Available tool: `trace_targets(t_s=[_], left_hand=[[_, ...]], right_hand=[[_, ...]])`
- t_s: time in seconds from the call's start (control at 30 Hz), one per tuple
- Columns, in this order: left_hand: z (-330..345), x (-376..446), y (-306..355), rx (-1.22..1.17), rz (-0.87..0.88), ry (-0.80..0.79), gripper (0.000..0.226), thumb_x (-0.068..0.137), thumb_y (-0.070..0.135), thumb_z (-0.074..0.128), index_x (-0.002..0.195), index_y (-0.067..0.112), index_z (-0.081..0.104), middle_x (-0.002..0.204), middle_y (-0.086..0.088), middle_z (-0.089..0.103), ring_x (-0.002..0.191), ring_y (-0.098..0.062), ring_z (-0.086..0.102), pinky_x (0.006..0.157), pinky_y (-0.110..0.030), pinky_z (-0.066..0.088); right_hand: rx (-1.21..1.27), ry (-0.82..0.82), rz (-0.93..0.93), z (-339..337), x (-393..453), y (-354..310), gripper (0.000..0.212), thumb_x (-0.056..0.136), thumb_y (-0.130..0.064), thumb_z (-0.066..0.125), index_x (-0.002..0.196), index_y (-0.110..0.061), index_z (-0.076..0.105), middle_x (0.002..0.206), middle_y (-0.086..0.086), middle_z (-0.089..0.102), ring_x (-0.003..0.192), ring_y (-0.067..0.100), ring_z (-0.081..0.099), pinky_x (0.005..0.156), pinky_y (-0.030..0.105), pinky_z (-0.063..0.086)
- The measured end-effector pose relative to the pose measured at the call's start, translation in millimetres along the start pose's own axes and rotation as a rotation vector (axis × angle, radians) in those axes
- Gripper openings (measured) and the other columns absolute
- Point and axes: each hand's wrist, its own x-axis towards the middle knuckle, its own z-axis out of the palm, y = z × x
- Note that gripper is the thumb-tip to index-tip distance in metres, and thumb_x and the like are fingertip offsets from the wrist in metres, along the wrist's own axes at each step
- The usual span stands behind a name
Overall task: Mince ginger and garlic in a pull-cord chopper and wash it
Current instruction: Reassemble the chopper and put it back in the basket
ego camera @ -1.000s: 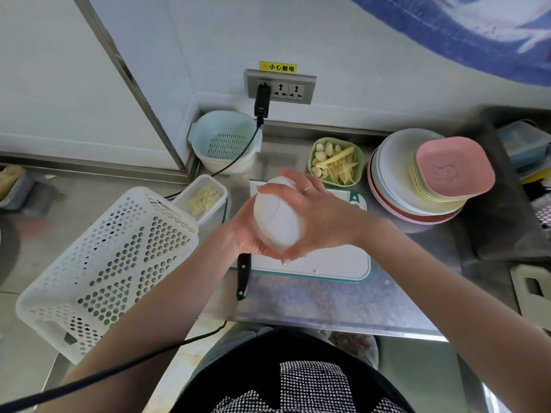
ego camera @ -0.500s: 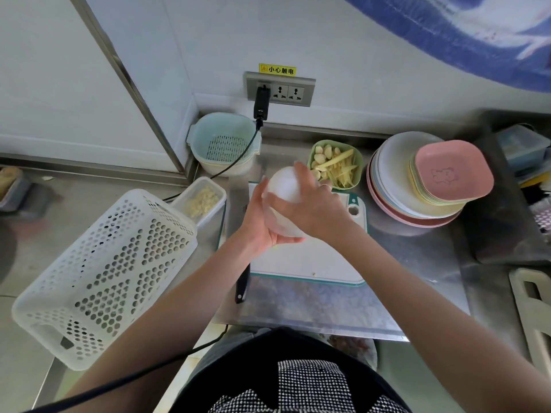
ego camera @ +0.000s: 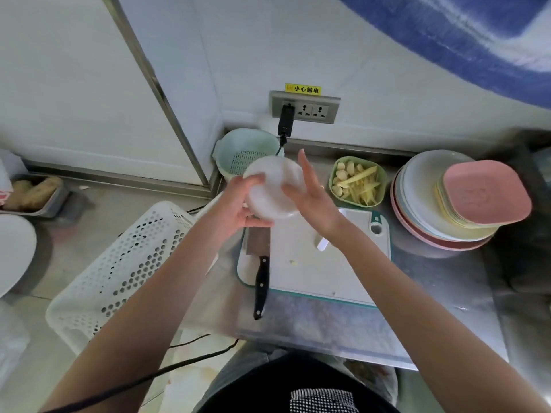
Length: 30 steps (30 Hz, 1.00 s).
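Resting chopper (ego camera: 272,190) between left hand (ego camera: 238,204), right hand (ego camera: 313,195)

1. A cutting board (ego camera: 313,263) lies at the middle of the table (ego camera: 447,308).
2. A knife (ego camera: 261,272) rests on the board's 9 o'clock edge.
3. A bowl of garlic and ginger (ego camera: 357,181) sits at the board's 12 o'clock.
4. Stacked plates (ego camera: 459,201) stand at 2 o'clock.
5. A basket (ego camera: 119,272) lies at 9 o'clock.
6. A colander (ego camera: 244,152) sits at 11 o'clock.

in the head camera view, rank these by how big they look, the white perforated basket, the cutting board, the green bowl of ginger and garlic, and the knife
1. White perforated basket, though it sits nearer the camera, which inflates it.
2. Cutting board, partly hidden by the arms.
3. Green bowl of ginger and garlic and knife: unsure. The knife is longer but far narrower.
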Motion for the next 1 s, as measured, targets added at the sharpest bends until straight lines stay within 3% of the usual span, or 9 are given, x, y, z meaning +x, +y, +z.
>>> trace_targets(t_s=[0.07,0.23,0.37,0.53,0.63,0.77,0.83,0.93,1.0], left_hand=[[-19.5,11.0,14.1,-0.168,0.039,0.080,0.036,0.080,0.037,0.070,0.109,0.024,0.053,0.122,-0.012,0.053,0.101,-0.039,0.062,0.065,-0.052,0.057],[-43.1,62.1,62.0,-0.308,0.182,0.131,0.060,0.090,0.033,0.062,0.139,0.014,0.035,0.139,-0.016,0.039,0.123,-0.044,0.043,0.070,-0.064,0.053],[-30.0,107.2,82.0,-0.054,0.207,0.255,0.063,0.092,0.034,0.059,0.145,0.018,0.028,0.148,-0.013,0.030,0.130,-0.043,0.037,0.084,-0.068,0.046],[-12.0,135.1,90.7,0.291,0.254,0.340,0.056,0.093,0.043,0.053,0.137,0.016,0.031,0.142,-0.010,0.037,0.123,-0.039,0.046,0.063,-0.051,0.056],[-15.0,141.4,80.6,0.279,0.115,0.324,0.054,0.095,0.041,0.051,0.140,0.018,0.032,0.143,-0.010,0.036,0.123,-0.039,0.044,0.066,-0.051,0.055],[-18.4,143.3,69.5,0.326,0.031,0.344,0.053,0.097,0.038,0.048,0.141,0.014,0.033,0.143,-0.010,0.037,0.119,-0.039,0.050,0.076,-0.048,0.056],[-16.0,142.8,68.3,0.609,0.121,0.414,0.054,0.098,0.037,0.047,0.138,0.003,0.036,0.137,-0.014,0.049,0.108,-0.035,0.058,0.084,-0.043,0.055],[-10.1,134.6,69.0,1.145,0.356,0.613,0.052,0.098,0.020,0.048,0.139,-0.006,0.029,0.137,-0.021,0.049,0.122,-0.035,0.051,0.097,-0.037,0.039],[-1.6,125.3,67.7,1.219,0.426,0.629,0.058,0.094,0.005,0.048,0.144,-0.002,0.022,0.139,-0.020,0.045,0.127,-0.034,0.046,0.098,-0.038,0.039]], right_hand=[[0.227,-0.009,-0.031,2.4,0.8,-5.3,0.079,0.093,-0.025,0.058,0.150,-0.038,0.005,0.152,0.003,0.032,0.144,0.020,0.021,0.116,0.045,0.022],[0.199,0.046,0.003,19.2,-13.5,17.2,0.064,0.091,-0.020,0.060,0.143,-0.040,0.028,0.142,-0.014,0.033,0.133,0.010,0.036,0.104,0.033,0.040],[0.234,0.211,0.172,17.6,-22.0,62.5,0.043,0.092,-0.019,0.060,0.130,-0.032,0.044,0.138,0.001,0.043,0.126,0.013,0.046,0.079,0.019,0.042],[0.285,0.385,0.280,17.4,-33.4,102.5,0.034,0.091,-0.011,0.059,0.118,-0.030,0.051,0.127,0.015,0.054,0.101,0.019,0.055,0.065,0.011,0.042],[0.273,0.451,0.297,17.9,-33.5,113.5,0.033,0.091,-0.009,0.056,0.119,-0.026,0.050,0.131,0.010,0.050,0.108,0.023,0.057,0.065,0.017,0.042],[-0.082,0.492,0.241,6.6,-28.1,125.4,0.042,0.091,-0.011,0.054,0.129,-0.027,0.046,0.139,0.011,0.042,0.118,0.027,0.048,0.091,0.031,0.040],[-0.330,0.373,0.260,1.2,-24.2,132.7,0.047,0.093,-0.018,0.051,0.136,-0.032,0.042,0.147,0.012,0.035,0.132,0.032,0.035,0.104,0.039,0.036],[-0.633,0.176,0.347,0.7,-22.4,143.2,0.043,0.096,-0.032,0.048,0.139,-0.032,0.043,0.151,0.005,0.033,0.135,0.029,0.030,0.104,0.041,0.037],[-0.792,0.154,0.325,4.0,-24.4,149.2,0.040,0.096,-0.031,0.049,0.135,-0.030,0.048,0.151,0.000,0.035,0.134,0.025,0.032,0.100,0.038,0.038]])
